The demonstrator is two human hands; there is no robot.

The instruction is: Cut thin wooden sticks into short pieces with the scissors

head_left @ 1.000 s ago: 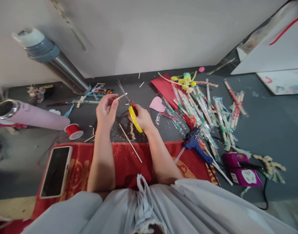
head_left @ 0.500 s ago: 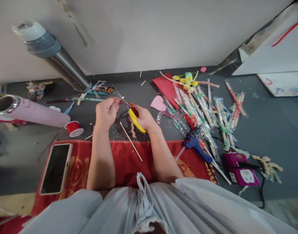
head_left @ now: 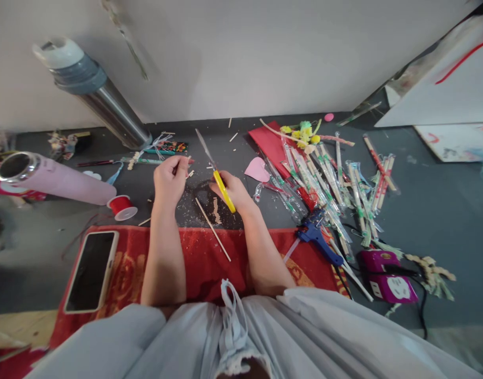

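Since the left hand (head_left: 170, 181) pinches what looks like a tiny pale stub (head_left: 189, 158) near the yellow scissors (head_left: 223, 187) gripped in the right hand (head_left: 237, 193) above the gray table (head_left: 431, 210), a careless snip could nick skin.

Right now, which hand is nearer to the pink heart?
Right. The right hand, holding the yellow-handled scissors, is just left of the pink heart and slightly lower in the picture; the left hand is farther left, beyond the scissors.
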